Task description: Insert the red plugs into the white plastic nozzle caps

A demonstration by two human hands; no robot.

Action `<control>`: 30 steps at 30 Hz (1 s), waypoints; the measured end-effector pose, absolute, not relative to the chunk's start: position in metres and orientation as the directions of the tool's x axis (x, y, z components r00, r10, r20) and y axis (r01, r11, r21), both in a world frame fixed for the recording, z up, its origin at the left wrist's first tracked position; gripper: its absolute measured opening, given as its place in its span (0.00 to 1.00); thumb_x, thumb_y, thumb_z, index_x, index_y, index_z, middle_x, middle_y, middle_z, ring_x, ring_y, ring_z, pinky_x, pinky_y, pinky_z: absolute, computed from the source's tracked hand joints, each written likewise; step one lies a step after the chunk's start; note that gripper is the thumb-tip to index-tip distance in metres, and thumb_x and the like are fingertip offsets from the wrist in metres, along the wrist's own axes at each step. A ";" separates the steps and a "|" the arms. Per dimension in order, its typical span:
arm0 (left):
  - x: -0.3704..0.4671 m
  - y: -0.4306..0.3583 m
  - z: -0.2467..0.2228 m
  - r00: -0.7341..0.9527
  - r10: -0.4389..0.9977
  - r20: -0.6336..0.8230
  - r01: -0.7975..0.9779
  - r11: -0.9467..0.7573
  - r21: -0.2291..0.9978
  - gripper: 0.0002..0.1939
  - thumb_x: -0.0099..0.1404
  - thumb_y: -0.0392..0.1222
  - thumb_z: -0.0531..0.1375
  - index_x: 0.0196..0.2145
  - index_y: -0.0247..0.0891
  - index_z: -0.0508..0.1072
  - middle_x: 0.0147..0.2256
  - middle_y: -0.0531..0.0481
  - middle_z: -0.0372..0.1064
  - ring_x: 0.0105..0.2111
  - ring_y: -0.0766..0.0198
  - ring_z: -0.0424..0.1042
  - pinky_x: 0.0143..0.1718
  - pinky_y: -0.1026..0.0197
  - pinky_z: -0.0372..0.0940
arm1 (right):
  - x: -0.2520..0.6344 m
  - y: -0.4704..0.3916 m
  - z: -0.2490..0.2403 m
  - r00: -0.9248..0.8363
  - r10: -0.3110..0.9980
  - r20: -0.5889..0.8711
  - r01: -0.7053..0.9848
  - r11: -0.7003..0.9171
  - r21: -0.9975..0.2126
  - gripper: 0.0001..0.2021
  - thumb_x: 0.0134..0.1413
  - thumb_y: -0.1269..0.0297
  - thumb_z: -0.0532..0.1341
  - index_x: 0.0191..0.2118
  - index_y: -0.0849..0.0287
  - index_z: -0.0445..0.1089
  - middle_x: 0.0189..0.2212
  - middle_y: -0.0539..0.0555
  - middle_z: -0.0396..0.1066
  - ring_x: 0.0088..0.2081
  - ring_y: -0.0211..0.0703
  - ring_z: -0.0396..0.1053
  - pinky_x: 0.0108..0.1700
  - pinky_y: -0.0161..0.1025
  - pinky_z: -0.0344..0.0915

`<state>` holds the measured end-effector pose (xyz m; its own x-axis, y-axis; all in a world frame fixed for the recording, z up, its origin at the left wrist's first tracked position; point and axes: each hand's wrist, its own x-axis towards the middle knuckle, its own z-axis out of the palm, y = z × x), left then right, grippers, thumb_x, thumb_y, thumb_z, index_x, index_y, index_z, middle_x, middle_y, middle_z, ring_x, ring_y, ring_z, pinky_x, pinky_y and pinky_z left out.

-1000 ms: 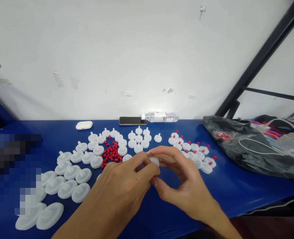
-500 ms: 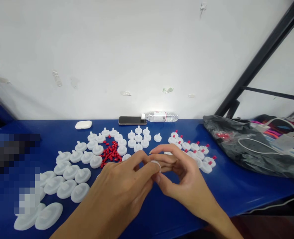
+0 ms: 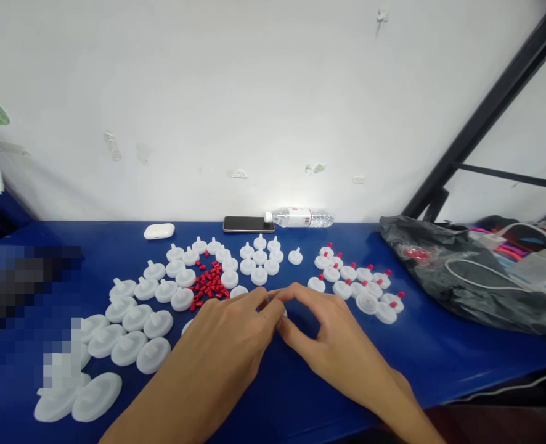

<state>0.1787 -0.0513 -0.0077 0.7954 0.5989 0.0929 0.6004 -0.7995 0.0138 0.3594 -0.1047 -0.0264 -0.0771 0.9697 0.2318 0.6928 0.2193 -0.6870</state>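
My left hand (image 3: 236,327) and my right hand (image 3: 331,327) meet fingertip to fingertip at the middle of the blue table (image 3: 301,404). Pinched between them is a white plastic disc (image 3: 285,313), of which only a sliver of rim shows; my fingers hide the rest. Left of my hands stand many white stemmed discs (image 3: 137,317) around a pile of small red caps (image 3: 209,283). Behind my hands is a further cluster of uncapped white discs (image 3: 259,258). Over to the right, several white discs (image 3: 348,272) bear red caps on their stems.
A phone (image 3: 248,224) and a clear water bottle (image 3: 301,217) lie along the wall. A white earbud case (image 3: 159,231) is at the back left. On the right a dark plastic bag (image 3: 439,277) lies under cables, beside a black metal frame (image 3: 476,126).
Both hands have drawn closer together and turned downward, so less of the white disc shows. More of the red-capped discs on the right is now uncovered. The view has shifted slightly.
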 end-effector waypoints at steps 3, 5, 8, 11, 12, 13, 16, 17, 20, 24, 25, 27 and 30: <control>0.179 -0.052 -0.008 0.779 0.625 0.049 0.625 -0.780 0.029 0.16 0.72 0.27 0.53 0.49 0.42 0.74 0.41 0.50 0.76 0.35 0.54 0.80 0.28 0.55 0.68 | 0.360 -0.102 -0.030 -0.069 0.967 0.245 0.707 0.220 -0.672 0.06 0.65 0.67 0.63 0.44 0.49 0.73 0.43 0.44 0.78 0.45 0.43 0.75 0.48 0.41 0.67; 0.179 -0.052 -0.009 0.772 0.635 0.034 0.634 -0.773 0.019 0.19 0.71 0.25 0.53 0.51 0.42 0.74 0.41 0.51 0.76 0.36 0.53 0.80 0.29 0.54 0.69 | 0.360 -0.100 -0.033 -0.077 0.959 0.274 0.719 0.244 -0.651 0.07 0.65 0.69 0.62 0.45 0.49 0.72 0.42 0.44 0.78 0.46 0.43 0.75 0.49 0.41 0.67; 0.178 -0.051 -0.008 0.746 0.664 0.052 0.664 -0.747 0.018 0.21 0.71 0.26 0.52 0.54 0.45 0.73 0.43 0.50 0.77 0.38 0.51 0.81 0.31 0.52 0.71 | 0.362 -0.098 -0.037 -0.074 0.945 0.320 0.762 0.260 -0.592 0.07 0.66 0.70 0.61 0.45 0.49 0.72 0.41 0.45 0.79 0.46 0.45 0.74 0.50 0.43 0.67; 0.172 -0.046 -0.006 0.694 0.716 0.069 0.718 -0.696 0.004 0.20 0.73 0.28 0.52 0.55 0.47 0.73 0.46 0.49 0.77 0.40 0.50 0.80 0.33 0.51 0.72 | 0.362 -0.097 -0.039 -0.053 0.924 0.379 0.803 0.265 -0.534 0.07 0.68 0.69 0.60 0.45 0.50 0.73 0.42 0.46 0.78 0.45 0.45 0.74 0.50 0.45 0.67; 0.168 -0.043 -0.005 0.670 0.737 0.087 0.740 -0.672 -0.014 0.20 0.72 0.28 0.52 0.53 0.46 0.74 0.47 0.48 0.77 0.42 0.49 0.80 0.33 0.50 0.73 | 0.363 -0.097 -0.039 -0.046 0.911 0.410 0.814 0.272 -0.514 0.07 0.68 0.69 0.60 0.45 0.50 0.73 0.43 0.47 0.78 0.46 0.46 0.74 0.51 0.45 0.67; 0.165 -0.041 -0.004 0.644 0.757 0.109 0.763 -0.645 -0.033 0.19 0.72 0.28 0.52 0.52 0.45 0.75 0.47 0.46 0.77 0.44 0.47 0.78 0.34 0.50 0.73 | 0.364 -0.097 -0.038 -0.038 0.896 0.442 0.826 0.277 -0.491 0.07 0.68 0.69 0.60 0.46 0.51 0.73 0.45 0.49 0.78 0.47 0.46 0.74 0.52 0.46 0.67; 0.153 -0.033 -0.001 0.569 0.814 0.117 0.822 -0.565 -0.064 0.17 0.71 0.28 0.53 0.49 0.41 0.77 0.46 0.43 0.77 0.51 0.45 0.74 0.40 0.48 0.73 | 0.372 -0.093 -0.037 -0.019 0.851 0.524 0.867 0.275 -0.415 0.07 0.69 0.68 0.59 0.46 0.54 0.74 0.48 0.53 0.77 0.50 0.48 0.73 0.54 0.47 0.68; 0.149 -0.031 0.000 0.554 0.827 0.098 0.833 -0.550 -0.062 0.18 0.71 0.28 0.53 0.49 0.40 0.78 0.46 0.43 0.76 0.52 0.45 0.72 0.42 0.48 0.73 | 0.377 -0.091 -0.036 -0.015 0.840 0.542 0.884 0.265 -0.385 0.07 0.69 0.67 0.59 0.46 0.54 0.74 0.49 0.54 0.77 0.51 0.49 0.73 0.54 0.48 0.69; 0.142 -0.026 0.000 0.563 0.825 0.038 0.826 -0.561 -0.048 0.18 0.72 0.28 0.52 0.47 0.38 0.80 0.46 0.41 0.77 0.52 0.46 0.71 0.50 0.46 0.69 | 0.397 -0.076 -0.033 -0.059 0.824 0.564 0.947 0.225 -0.231 0.11 0.69 0.65 0.58 0.52 0.55 0.74 0.54 0.59 0.74 0.56 0.55 0.72 0.58 0.54 0.68; 0.141 -0.023 -0.007 0.588 0.808 -0.021 0.808 -0.589 -0.008 0.17 0.73 0.30 0.51 0.46 0.37 0.80 0.44 0.40 0.77 0.50 0.45 0.72 0.53 0.44 0.66 | 0.424 -0.041 -0.032 -0.214 0.866 0.451 0.971 0.239 0.002 0.18 0.71 0.66 0.55 0.61 0.62 0.70 0.63 0.67 0.68 0.64 0.62 0.65 0.62 0.61 0.65; 0.142 -0.024 -0.009 0.588 0.808 -0.030 0.809 -0.588 -0.001 0.17 0.73 0.30 0.51 0.45 0.36 0.80 0.44 0.40 0.77 0.49 0.45 0.72 0.52 0.43 0.66 | 0.429 -0.032 -0.032 -0.245 0.873 0.422 0.965 0.263 0.018 0.18 0.70 0.67 0.55 0.61 0.63 0.70 0.60 0.66 0.71 0.63 0.62 0.67 0.63 0.61 0.63; 0.145 -0.024 -0.012 0.595 0.803 -0.040 0.803 -0.595 0.003 0.16 0.72 0.30 0.51 0.43 0.36 0.79 0.43 0.40 0.77 0.47 0.44 0.73 0.50 0.43 0.67 | 0.434 -0.019 -0.034 -0.280 0.880 0.384 0.956 0.294 0.024 0.16 0.69 0.71 0.55 0.57 0.62 0.73 0.53 0.63 0.78 0.56 0.58 0.75 0.64 0.62 0.61; 0.149 -0.026 -0.014 0.603 0.797 -0.041 0.798 -0.603 -0.002 0.15 0.71 0.29 0.51 0.40 0.36 0.78 0.41 0.40 0.78 0.44 0.44 0.75 0.46 0.42 0.68 | 0.435 -0.010 -0.036 -0.287 0.883 0.373 0.952 0.307 0.006 0.13 0.69 0.72 0.56 0.50 0.59 0.76 0.43 0.58 0.82 0.45 0.53 0.80 0.65 0.64 0.60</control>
